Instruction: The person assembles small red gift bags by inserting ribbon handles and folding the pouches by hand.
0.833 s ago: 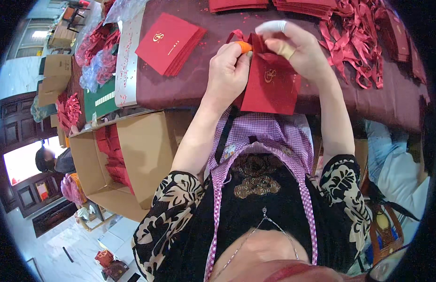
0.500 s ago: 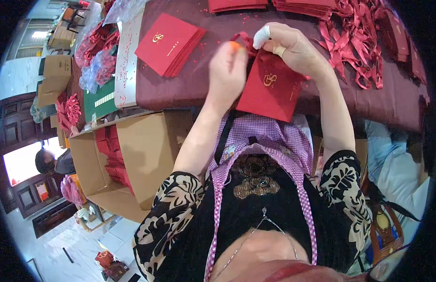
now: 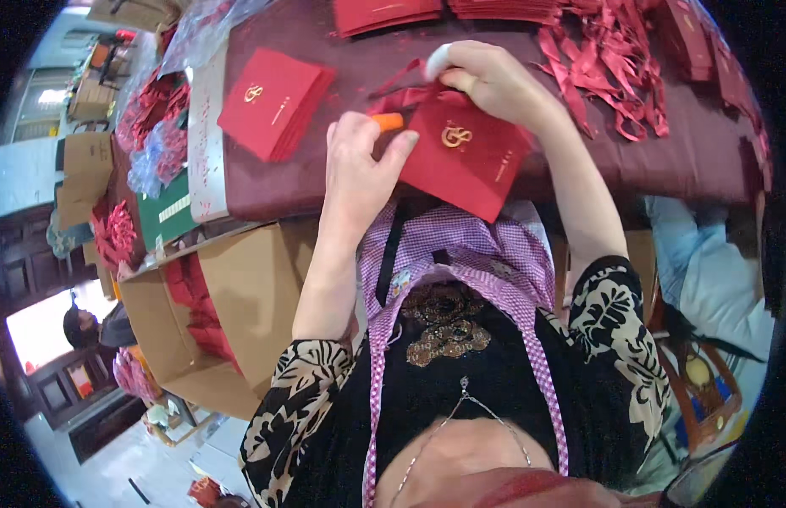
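Note:
A flat red gift bag with a gold emblem hangs tilted over the near table edge, above my lap. My right hand is closed on its top, pinching it where a red ribbon trails off to the left. White wrapping covers a fingertip of that hand, and a yellowish one covers its thumb. At the bag's left side is my left hand, thumb apart from the curled fingers, seemingly holding nothing. An orange finger cover shows on it. The thumb tip lies close to the bag's edge.
On the dark red tablecloth, a stack of red bags lies left. More stacks stand at the back, with loose red ribbons to the right. An open cardboard box holds red items below left. Another person is at far left.
My left hand has drawn back left and nearer from the bag's top, its thumb parting from the fingers. My right hand still grips the bag. The whole view has shifted slightly.

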A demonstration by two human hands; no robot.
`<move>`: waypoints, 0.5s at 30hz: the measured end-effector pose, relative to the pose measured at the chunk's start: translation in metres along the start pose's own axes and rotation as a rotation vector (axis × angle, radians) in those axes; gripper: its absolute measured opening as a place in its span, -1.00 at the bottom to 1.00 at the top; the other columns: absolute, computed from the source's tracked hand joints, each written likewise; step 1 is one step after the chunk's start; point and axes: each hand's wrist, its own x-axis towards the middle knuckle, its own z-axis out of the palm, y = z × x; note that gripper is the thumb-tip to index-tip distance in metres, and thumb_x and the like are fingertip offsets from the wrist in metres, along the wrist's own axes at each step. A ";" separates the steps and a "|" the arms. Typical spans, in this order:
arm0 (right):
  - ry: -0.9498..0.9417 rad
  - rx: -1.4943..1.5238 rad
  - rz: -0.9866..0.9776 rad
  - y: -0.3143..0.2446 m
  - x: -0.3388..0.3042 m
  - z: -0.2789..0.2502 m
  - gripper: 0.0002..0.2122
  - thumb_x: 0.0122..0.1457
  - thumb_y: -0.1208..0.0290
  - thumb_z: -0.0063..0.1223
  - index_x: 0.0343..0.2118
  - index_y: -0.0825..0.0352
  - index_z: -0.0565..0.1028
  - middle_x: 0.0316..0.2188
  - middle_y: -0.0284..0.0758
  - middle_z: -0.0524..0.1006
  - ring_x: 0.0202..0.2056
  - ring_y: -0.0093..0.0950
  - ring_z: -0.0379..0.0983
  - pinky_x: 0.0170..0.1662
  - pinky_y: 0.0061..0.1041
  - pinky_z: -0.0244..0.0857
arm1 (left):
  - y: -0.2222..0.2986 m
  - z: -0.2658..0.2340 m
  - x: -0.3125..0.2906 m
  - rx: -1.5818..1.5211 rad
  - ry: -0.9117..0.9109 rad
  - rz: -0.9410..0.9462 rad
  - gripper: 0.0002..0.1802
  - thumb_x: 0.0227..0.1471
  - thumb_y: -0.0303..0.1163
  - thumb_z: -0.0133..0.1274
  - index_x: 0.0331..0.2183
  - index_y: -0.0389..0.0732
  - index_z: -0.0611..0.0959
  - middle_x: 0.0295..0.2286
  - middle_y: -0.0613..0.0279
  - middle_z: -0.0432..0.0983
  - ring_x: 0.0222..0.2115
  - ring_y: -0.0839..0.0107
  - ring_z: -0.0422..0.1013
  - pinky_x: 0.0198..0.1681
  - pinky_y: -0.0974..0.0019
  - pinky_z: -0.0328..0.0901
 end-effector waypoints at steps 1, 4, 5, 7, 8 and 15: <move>0.013 -0.012 0.009 0.001 0.000 0.003 -0.89 0.09 0.53 -0.03 -0.32 0.33 0.50 -0.39 -0.17 0.54 -0.27 -0.19 0.47 -0.20 -0.34 0.32 | 0.002 0.005 -0.002 -0.011 -0.053 -0.074 -0.80 -0.13 -0.39 0.21 -0.43 -0.29 0.60 -0.47 0.09 0.43 -0.37 0.10 0.34 -0.24 0.15 0.22; 0.026 -0.017 0.063 0.002 -0.007 0.003 -0.78 0.14 0.54 0.02 -0.14 0.33 0.49 -0.28 -0.22 0.55 -0.22 -0.36 0.48 -0.12 -0.48 0.33 | 0.000 0.016 0.001 -0.086 -0.097 -0.225 -0.81 -0.13 -0.40 0.20 -0.47 -0.32 0.60 -0.53 0.08 0.42 -0.42 0.13 0.36 -0.33 0.18 0.25; 0.046 0.013 0.207 0.002 -0.011 -0.002 -0.76 0.15 0.53 0.02 -0.10 0.32 0.48 -0.27 -0.24 0.55 -0.22 -0.41 0.48 -0.12 -0.50 0.33 | -0.002 0.016 0.002 -0.115 -0.105 -0.302 -0.82 -0.12 -0.40 0.19 -0.48 -0.33 0.60 -0.54 0.08 0.42 -0.44 0.16 0.37 -0.35 0.19 0.26; 0.142 0.047 0.171 0.003 -0.019 -0.016 -0.74 0.16 0.54 0.02 -0.06 0.31 0.47 -0.25 -0.31 0.56 -0.19 -0.52 0.48 -0.12 -0.56 0.33 | -0.006 0.013 0.005 -0.093 -0.090 -0.280 -0.82 -0.12 -0.40 0.19 -0.49 -0.34 0.60 -0.57 0.07 0.42 -0.51 0.19 0.38 -0.41 0.21 0.27; 0.185 -0.019 0.185 0.005 -0.025 -0.027 -0.75 0.17 0.55 0.00 -0.07 0.31 0.48 -0.25 -0.30 0.56 -0.18 -0.51 0.48 -0.10 -0.55 0.33 | -0.007 0.010 0.007 -0.078 -0.092 -0.326 -0.81 -0.12 -0.40 0.19 -0.49 -0.34 0.60 -0.57 0.07 0.42 -0.52 0.19 0.38 -0.42 0.21 0.27; 0.090 -0.631 0.108 0.027 -0.085 -0.060 -0.79 0.03 0.53 0.07 -0.22 0.28 0.52 -0.21 -0.25 0.53 -0.15 -0.21 0.43 -0.04 -0.33 0.28 | -0.011 0.002 0.015 -0.033 -0.125 -0.353 -0.73 -0.05 -0.32 0.18 -0.37 -0.36 0.65 -0.67 0.12 0.47 -0.60 0.59 0.35 -0.49 0.41 0.26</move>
